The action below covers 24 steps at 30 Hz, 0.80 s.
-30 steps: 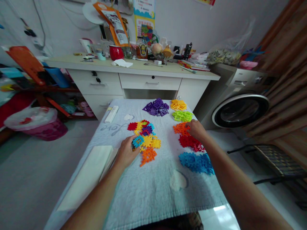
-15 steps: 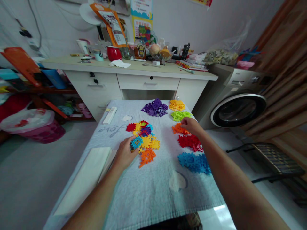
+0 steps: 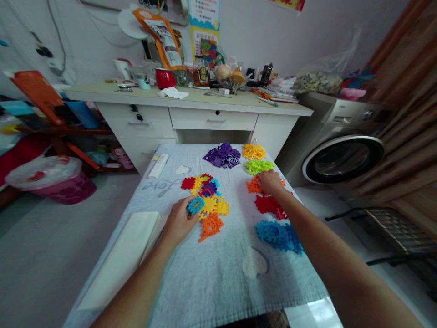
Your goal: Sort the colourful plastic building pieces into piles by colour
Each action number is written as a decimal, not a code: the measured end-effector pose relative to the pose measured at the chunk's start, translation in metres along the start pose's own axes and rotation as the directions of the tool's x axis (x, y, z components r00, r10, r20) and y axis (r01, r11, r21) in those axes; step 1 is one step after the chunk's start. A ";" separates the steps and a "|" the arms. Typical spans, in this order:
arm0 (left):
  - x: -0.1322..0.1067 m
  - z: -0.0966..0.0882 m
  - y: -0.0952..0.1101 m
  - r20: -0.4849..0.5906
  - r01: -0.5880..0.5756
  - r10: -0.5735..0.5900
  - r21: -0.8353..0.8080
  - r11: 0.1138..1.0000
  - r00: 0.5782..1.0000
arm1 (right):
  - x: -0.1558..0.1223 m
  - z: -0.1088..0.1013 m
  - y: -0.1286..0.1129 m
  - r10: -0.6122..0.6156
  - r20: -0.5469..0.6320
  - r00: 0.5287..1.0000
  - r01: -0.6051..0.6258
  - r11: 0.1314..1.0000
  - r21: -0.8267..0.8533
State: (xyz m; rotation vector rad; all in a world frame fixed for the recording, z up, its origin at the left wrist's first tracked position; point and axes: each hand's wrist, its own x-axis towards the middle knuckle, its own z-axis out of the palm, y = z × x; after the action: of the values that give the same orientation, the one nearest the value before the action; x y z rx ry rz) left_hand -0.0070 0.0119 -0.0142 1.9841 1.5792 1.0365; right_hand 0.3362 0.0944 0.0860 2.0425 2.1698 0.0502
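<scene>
The joined patch of tiles [image 3: 209,200] is lying mid-worktop on a pale towel [image 3: 211,273]. The left hand [image 3: 178,222] is curling in at the patch's near-left corner, thumb and fingers pinching a blue tile [image 3: 195,205]. The right hand [image 3: 271,182] is resting palm-down with bent fingers on the orange pile [image 3: 252,186]; I cannot tell whether it is gripping a piece, since the fingertips are hidden. The red pile [image 3: 268,204] and the blue pile [image 3: 278,231] are lying just beside that forearm, so a sweep of the arm could be scattering them. Pulling on the pinched tile could be splitting the patch apart. The towel is overhanging the worktop's near edge. A white drawer unit [image 3: 211,119] and a washing machine [image 3: 341,157] are standing beyond.
</scene>
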 end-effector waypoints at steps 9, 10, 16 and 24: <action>0.001 0.000 -0.002 -0.013 0.000 0.000 -0.003 1.000 1.000 | 0.002 0.003 -0.015 -0.035 -0.006 0.999 0.035 0.999 -0.029; 0.001 0.000 -0.001 -0.012 0.002 -0.002 -0.002 1.000 1.000 | 0.002 0.003 -0.016 -0.031 -0.008 0.999 0.031 0.999 -0.029; 0.000 -0.002 0.002 -0.008 -0.002 0.002 -0.007 1.000 1.000 | 0.001 0.000 -0.016 -0.022 0.004 1.000 0.022 1.000 -0.018; 0.000 0.001 -0.002 -0.015 -0.007 0.007 -0.024 1.000 1.000 | -0.010 -0.033 0.018 0.130 -0.130 0.983 -0.108 0.980 0.168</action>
State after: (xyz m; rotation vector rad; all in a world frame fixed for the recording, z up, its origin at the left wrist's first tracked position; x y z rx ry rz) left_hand -0.0077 0.0127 -0.0168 1.9723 1.5616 1.0705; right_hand 0.3495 0.0888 0.1221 2.3229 2.1940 0.0362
